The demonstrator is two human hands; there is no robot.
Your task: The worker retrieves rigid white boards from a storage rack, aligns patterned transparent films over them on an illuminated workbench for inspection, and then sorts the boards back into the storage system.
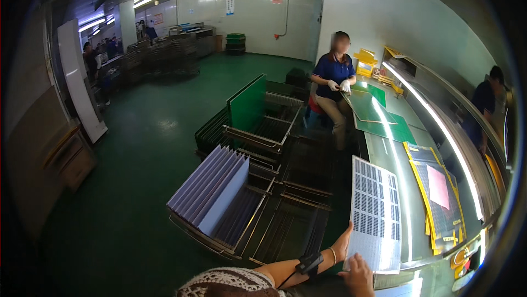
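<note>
My left hand (341,244), with a bracelet and a dark device strapped at its wrist, grips the left edge of a thin white panel (376,209). Rows of small dark rectangles cover much of the panel, and it stands tilted up over the near end of the workbench. Close to the panel's lower left corner is my right hand (359,276), its fingers bent and blurred; whether it touches the panel is unclear. On the bench to the right lie yellow-edged dark sheets (431,192) with a pink paper (438,187) on top.
Left of the bench, a wire rack (236,250) holds several upright pale panels (208,187); another holds a green panel (247,102). Farther along the bench (384,154), a seated person (335,72) in white gloves handles a green-edged sheet. A bright tube light (439,127) runs above it.
</note>
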